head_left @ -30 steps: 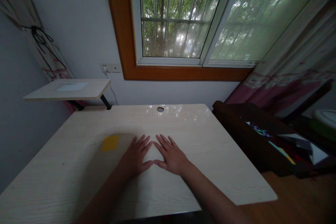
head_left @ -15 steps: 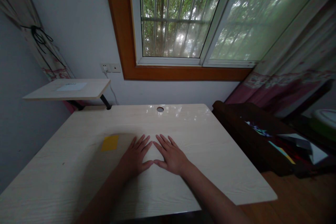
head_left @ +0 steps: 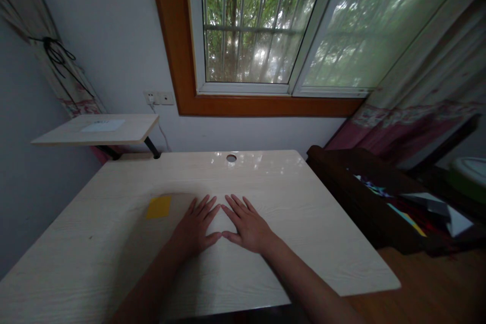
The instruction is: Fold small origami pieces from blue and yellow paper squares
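Left hand (head_left: pixel 195 228): palm down at lower centre of the frame, resting on the desk; fingers spreading wide, holding nothing.
Right hand (head_left: pixel 246 225): mirroring it just to the right; fingers fanning wide, also holding nothing. Thumb tips and index tips are meeting or nearly so; exact contact, cannot tell.
Desk (head_left: pixel 322 243): pale wood grain, filling the lower frame and bearing both hands. Judged stiff and heavy, its top smooth; grip belonging at the rim.
Note (head_left: pixel 158 207): yellow, square, lying flat on the desk at left of centre, beyond and left of the left hand, not touching it. Judged very light, thin and soft, creasing readily; best taken by a corner or edge. Whether it is sticking down, cannot tell.
Cabinet (head_left: pixel 341 182): dark, standing at the right of the frame, carrying papers.
Hole (head_left: pixel 231 158): round, opening near the desk's far edge.
Shelf (head_left: pixel 132 126): rising on black legs at left, holding a white sheet (head_left: pixel 103 125).
Window (head_left: pixel 254 50): showing bars and greenery, upper centre.
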Motion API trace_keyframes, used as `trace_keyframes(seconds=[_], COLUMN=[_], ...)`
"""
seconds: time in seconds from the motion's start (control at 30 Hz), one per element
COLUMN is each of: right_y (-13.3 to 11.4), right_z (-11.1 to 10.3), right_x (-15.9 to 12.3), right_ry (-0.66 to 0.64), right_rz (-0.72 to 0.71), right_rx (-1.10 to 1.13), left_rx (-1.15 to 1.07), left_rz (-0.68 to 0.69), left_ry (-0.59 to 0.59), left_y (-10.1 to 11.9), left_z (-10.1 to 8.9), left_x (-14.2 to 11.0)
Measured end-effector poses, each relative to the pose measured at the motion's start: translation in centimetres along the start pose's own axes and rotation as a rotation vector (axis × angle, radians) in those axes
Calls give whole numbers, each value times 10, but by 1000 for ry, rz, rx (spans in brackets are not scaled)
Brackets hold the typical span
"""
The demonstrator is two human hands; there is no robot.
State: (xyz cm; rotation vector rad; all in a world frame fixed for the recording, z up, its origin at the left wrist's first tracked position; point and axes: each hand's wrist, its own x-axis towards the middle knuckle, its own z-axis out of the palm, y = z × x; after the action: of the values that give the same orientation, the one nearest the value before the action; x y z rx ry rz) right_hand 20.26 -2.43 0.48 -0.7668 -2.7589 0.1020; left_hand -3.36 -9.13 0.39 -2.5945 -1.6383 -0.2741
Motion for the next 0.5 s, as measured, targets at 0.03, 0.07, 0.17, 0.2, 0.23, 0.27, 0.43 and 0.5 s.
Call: trace_keyframes(seconds=[0.03,0.07,0.17,0.2,0.23,0.27,0.43,0.5], right_y=[0,0,0,-1,-1,-1,-1,-1], right_z=[0,0,-1,-1,-2,-2,-4,-3], right_x=[0,0,0,0,0,0,0,0], right_ry=[-5,-9,-12,-13,-13,-13,-14,-15], right_rz=[1,1,3,3,2,2,5,7], right_rx=[0,-1,-1,0,0,1,3,3], left_rx=[0,-1,-4,-3,-3,-1,3,3], left_rz=[-1,-3,-3,-2,-1,-2,-2,-2], left_ry=[-5,-8,-10,-10,-9,-9,-19,-22], left_y=[0,0,1,1,2,2,1,1], left_z=[-1,-1,-2,-2,-2,-2,-1,0], left_x=[0,0,0,0,0,0,0,0])
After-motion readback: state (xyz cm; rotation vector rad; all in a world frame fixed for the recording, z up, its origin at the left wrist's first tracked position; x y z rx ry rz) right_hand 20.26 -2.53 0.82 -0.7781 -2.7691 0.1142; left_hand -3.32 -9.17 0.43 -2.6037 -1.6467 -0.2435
